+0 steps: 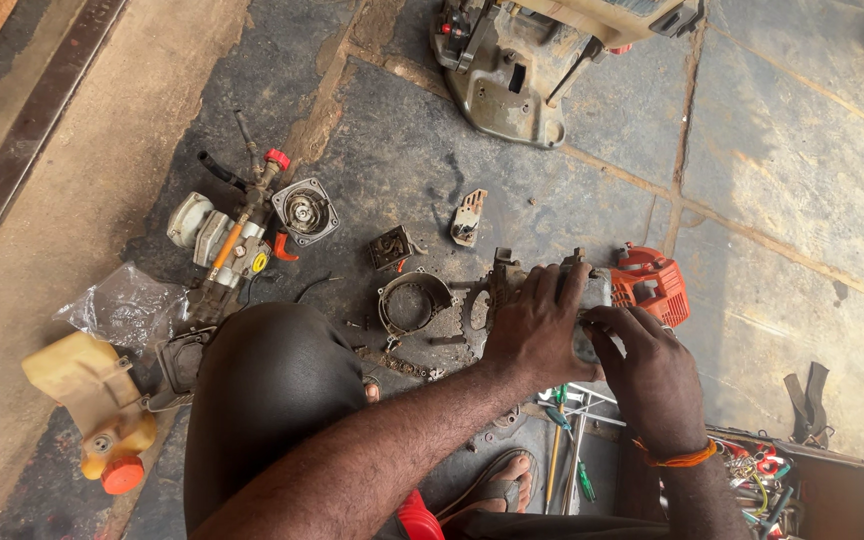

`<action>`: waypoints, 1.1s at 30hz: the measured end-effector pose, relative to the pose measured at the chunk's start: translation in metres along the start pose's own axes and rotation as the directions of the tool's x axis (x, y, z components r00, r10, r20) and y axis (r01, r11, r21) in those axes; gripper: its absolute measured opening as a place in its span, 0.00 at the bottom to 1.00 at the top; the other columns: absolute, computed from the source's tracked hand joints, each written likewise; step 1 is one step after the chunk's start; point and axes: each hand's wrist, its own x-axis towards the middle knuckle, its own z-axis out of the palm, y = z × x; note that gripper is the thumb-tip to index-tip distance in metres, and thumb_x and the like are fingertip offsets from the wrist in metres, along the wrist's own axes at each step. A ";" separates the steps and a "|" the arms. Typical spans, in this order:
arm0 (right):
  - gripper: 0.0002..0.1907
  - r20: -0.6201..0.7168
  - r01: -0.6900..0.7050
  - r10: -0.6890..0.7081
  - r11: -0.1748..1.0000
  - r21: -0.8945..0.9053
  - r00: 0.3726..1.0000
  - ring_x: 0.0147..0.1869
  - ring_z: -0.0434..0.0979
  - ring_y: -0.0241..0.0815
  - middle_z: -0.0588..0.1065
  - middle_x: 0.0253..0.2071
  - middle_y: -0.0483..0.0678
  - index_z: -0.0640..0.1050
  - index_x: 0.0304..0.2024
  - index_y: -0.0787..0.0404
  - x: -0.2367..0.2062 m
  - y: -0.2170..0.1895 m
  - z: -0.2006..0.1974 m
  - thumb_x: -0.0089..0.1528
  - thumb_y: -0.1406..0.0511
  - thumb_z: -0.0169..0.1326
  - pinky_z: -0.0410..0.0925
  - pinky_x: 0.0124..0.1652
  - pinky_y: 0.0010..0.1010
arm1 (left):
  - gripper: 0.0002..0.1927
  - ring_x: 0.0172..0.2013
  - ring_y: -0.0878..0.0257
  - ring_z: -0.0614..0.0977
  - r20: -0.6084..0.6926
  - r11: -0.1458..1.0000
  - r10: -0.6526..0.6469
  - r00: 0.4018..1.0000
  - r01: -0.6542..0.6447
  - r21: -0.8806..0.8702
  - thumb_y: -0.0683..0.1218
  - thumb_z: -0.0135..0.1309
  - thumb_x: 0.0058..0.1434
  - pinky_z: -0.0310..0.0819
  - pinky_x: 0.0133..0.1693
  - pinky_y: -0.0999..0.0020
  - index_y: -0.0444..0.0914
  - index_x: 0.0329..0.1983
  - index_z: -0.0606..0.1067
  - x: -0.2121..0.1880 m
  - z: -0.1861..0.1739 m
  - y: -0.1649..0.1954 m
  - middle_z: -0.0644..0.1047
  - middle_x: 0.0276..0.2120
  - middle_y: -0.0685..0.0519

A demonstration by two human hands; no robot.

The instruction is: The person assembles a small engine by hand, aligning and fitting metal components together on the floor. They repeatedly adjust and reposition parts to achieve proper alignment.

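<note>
The person squats low over a stone floor [772,170], and both hands meet on a grey metal engine block [552,285] that rests on the floor just in front of the knee [272,390]. The left hand [537,325] lies over the top of the block with its fingers curled down the far side, a clenched grip that seems meant to pin the block so it cannot slide or turn. The right hand [652,370], with an orange thread at its wrist, comes in from the near right side, and its fingertips pinch at the block's edge; whether they close on a small part there is hidden. An orange plastic cover [652,285] lies touching or just beside the block on the right, likely set down within reach. Loose pieces are spread in an arc on the left: a round metal ring housing [412,300], a small black part [392,247], a carburettor-like assembly with a red cap [237,235], and a yellow fuel tank [92,395] well apart. Screwdrivers [562,440] lie near the foot, by an open toolbox [802,480].
</note>
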 end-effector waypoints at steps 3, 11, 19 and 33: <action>0.09 -0.006 -0.001 0.001 1.000 -0.027 1.000 0.38 0.83 0.48 0.80 0.40 0.47 0.80 0.45 0.55 0.000 0.000 0.001 0.62 0.64 0.59 0.74 0.36 0.40 | 0.66 0.57 0.46 0.73 -0.001 1.000 0.001 1.000 -0.001 0.017 0.70 0.72 0.38 0.75 0.57 0.48 0.34 0.71 0.53 -0.001 0.001 0.000 0.67 0.52 0.38; 0.07 0.015 -0.018 0.020 0.996 -0.090 1.000 0.37 0.83 0.46 0.79 0.38 0.44 0.81 0.43 0.54 0.002 0.001 0.005 0.62 0.63 0.60 0.75 0.36 0.39 | 0.65 0.57 0.45 0.73 0.029 0.999 -0.017 0.999 0.016 0.035 0.66 0.73 0.38 0.75 0.57 0.48 0.34 0.71 0.52 0.000 0.006 0.000 0.66 0.53 0.37; 0.09 -0.054 0.024 -0.036 0.975 -0.220 0.998 0.40 0.81 0.51 0.77 0.39 0.48 0.78 0.44 0.57 0.000 -0.002 0.016 0.63 0.62 0.58 0.74 0.35 0.42 | 0.66 0.61 0.41 0.70 0.046 0.999 -0.023 0.999 0.025 -0.029 0.66 0.73 0.40 0.77 0.54 0.48 0.34 0.72 0.50 0.000 0.010 -0.002 0.65 0.57 0.35; 0.13 -0.043 -0.015 0.012 0.998 -0.057 0.999 0.43 0.83 0.50 0.79 0.42 0.46 0.79 0.47 0.56 -0.001 0.000 0.007 0.60 0.61 0.60 0.74 0.38 0.42 | 0.64 0.58 0.45 0.72 0.065 0.999 -0.047 0.997 0.047 -0.008 0.64 0.72 0.40 0.76 0.56 0.48 0.35 0.72 0.52 0.000 0.002 0.001 0.66 0.54 0.38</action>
